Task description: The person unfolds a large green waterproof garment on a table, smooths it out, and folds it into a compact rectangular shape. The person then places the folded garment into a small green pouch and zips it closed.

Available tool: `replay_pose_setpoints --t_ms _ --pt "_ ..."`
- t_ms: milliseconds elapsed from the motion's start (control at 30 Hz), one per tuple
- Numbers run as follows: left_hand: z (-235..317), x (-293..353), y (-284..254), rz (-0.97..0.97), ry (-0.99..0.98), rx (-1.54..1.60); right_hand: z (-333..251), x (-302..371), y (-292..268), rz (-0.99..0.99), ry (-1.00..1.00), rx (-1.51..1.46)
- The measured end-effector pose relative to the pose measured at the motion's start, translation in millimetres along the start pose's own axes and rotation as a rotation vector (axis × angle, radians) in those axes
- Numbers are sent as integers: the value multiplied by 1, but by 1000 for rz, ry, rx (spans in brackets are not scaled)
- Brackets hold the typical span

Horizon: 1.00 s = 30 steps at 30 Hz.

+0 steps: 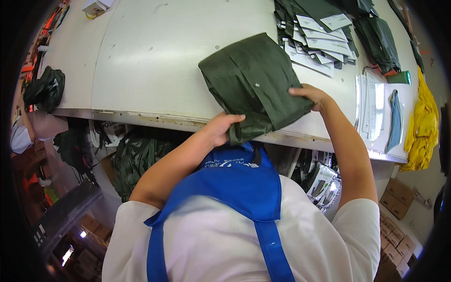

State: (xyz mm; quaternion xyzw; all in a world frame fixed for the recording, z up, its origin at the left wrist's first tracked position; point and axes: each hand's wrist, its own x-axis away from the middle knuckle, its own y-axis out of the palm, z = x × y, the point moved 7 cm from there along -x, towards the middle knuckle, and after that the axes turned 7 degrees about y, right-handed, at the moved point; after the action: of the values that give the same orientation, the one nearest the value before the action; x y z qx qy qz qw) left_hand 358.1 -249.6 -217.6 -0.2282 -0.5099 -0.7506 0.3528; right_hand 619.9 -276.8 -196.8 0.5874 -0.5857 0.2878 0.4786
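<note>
A dark green folded fabric bundle, perhaps a bag or garment, is held between my two hands at the table's near edge. My left hand grips its lower left corner, thumb on top and fingers underneath. At its right side, my right hand pinches the edge with the thumb on the upper face. The bundle is tilted, with creases running across it and a small pale spot near its middle. Its underside is hidden.
The white table spans the front. A pile of dark packets with white labels lies at the far right, near papers and yellow cloth. Dark green fabric fills the space below. Another person's arm shows far left.
</note>
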Motion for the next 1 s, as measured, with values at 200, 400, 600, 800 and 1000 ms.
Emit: replay_pose_setpoints --t_ms 200,400,600,800,1000 --pt "-29 -14 1 184 129 -370 -43 24 59 699 -336 1277" --pt "-34 -31 16 124 162 -160 -17 79 148 745 -701 1254" --pt "-35 2 39 -81 -248 -149 8 47 141 878 -551 1377" --pt "97 56 47 -286 128 -557 -7 49 106 746 -536 1226" --pt "133 6 2 -329 254 -300 -19 117 170 436 -851 1394"
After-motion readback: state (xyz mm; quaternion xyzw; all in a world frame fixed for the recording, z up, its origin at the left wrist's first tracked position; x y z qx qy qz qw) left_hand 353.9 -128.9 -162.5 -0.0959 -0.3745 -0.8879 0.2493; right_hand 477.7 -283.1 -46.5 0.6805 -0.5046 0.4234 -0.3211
